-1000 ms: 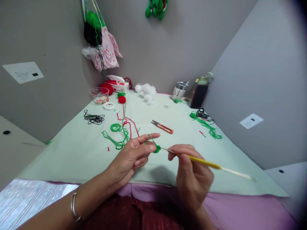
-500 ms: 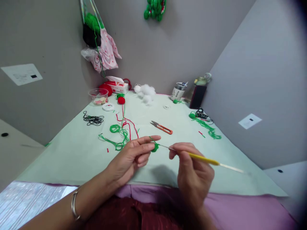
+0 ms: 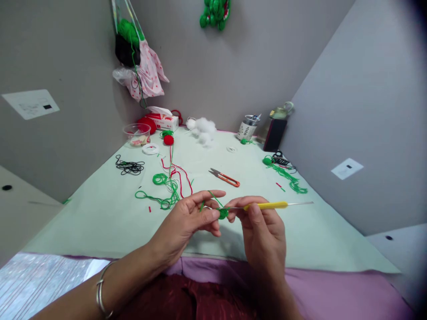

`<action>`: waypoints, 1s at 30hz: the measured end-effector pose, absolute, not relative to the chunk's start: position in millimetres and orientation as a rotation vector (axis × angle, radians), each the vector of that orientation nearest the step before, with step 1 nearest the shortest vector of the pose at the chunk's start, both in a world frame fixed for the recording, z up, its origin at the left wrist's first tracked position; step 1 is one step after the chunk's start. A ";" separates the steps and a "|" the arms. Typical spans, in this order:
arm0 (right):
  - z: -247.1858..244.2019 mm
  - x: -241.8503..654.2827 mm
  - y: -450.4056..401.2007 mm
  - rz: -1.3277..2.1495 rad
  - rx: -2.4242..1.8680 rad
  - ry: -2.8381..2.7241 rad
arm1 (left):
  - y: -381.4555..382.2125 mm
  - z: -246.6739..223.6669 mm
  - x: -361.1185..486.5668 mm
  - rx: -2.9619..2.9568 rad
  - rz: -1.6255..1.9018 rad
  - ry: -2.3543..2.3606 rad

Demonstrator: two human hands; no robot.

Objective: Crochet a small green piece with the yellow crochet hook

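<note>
My left hand point(image 3: 191, 220) pinches a small green crochet piece point(image 3: 223, 214) between thumb and fingers, with green yarn running up over its raised index finger. My right hand point(image 3: 262, 226) grips a crochet hook point(image 3: 270, 206) by its yellow handle, held almost level. The hook's thin metal shaft points left and its tip meets the green piece; whether it passes through a stitch I cannot make out. Loose green yarn point(image 3: 162, 195) lies on the table left of my hands. Beyond them rests a pair of orange thread snips point(image 3: 225, 177).
Black cord point(image 3: 130, 165), a red yarn ball point(image 3: 168, 140), a plastic tub point(image 3: 137, 134), a tissue box point(image 3: 167, 122) and white stuffing point(image 3: 204, 129) lie left and back. A pen can point(image 3: 247, 128), a dark phone point(image 3: 275, 134) and a green yarn bundle point(image 3: 287, 175) are on the right.
My right hand has moved left, close to my left hand, and the hook has swung nearer level. The green piece has shifted slightly right and down.
</note>
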State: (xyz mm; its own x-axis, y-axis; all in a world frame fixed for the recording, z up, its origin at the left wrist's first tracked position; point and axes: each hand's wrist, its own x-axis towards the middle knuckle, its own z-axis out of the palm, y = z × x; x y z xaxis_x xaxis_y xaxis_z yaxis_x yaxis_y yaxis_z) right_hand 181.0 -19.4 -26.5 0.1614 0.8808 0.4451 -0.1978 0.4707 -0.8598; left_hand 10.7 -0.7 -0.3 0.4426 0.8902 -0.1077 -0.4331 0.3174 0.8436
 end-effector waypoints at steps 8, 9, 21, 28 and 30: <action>-24.5 184.1 -33.5 0.628 -0.839 -1.379 | -2.9 -3.1 7.6 0.972 1.007 0.712; -24.1 184.5 -35.2 0.590 -0.850 -1.412 | -2.9 -3.9 7.5 0.995 1.014 0.720; -24.4 182.5 -33.3 0.753 -0.777 -1.246 | -4.4 0.9 8.1 1.028 0.998 0.733; -23.2 184.7 -34.3 0.664 -0.779 -1.358 | -5.4 -0.5 7.2 1.037 0.983 0.726; -22.0 185.3 -36.0 0.561 -0.819 -1.422 | -5.0 -1.7 7.1 1.047 1.000 0.730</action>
